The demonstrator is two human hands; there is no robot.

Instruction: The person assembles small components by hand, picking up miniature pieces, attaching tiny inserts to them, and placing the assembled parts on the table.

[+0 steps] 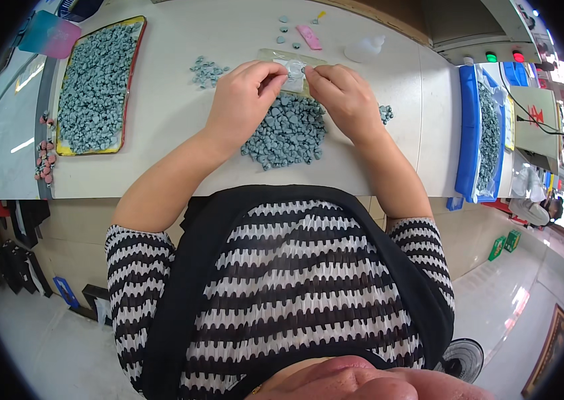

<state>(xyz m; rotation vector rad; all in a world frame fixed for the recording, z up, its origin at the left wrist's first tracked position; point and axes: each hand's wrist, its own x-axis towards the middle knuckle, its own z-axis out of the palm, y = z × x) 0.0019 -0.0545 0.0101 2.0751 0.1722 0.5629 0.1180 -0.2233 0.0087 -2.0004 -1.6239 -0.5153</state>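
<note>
My left hand is closed in a pinch, thumb against forefinger, over the left part of a flat pad with a white sheet. What it pinches is too small to make out. Facing it, my right hand also pinches, with a small dark grey-green piece seeming to show at its fingertips. Just below both hands spreads a heap of small grey-green stone-like pieces. A looser group of such pieces lies left of my left hand, and a few more sit by my right wrist.
A yellow-and-red-edged tray full of similar pieces stands left, beside reddish pieces. Beyond the pad lie a pink packet, several single pieces and a clear squeeze bottle. A blue bin is at right.
</note>
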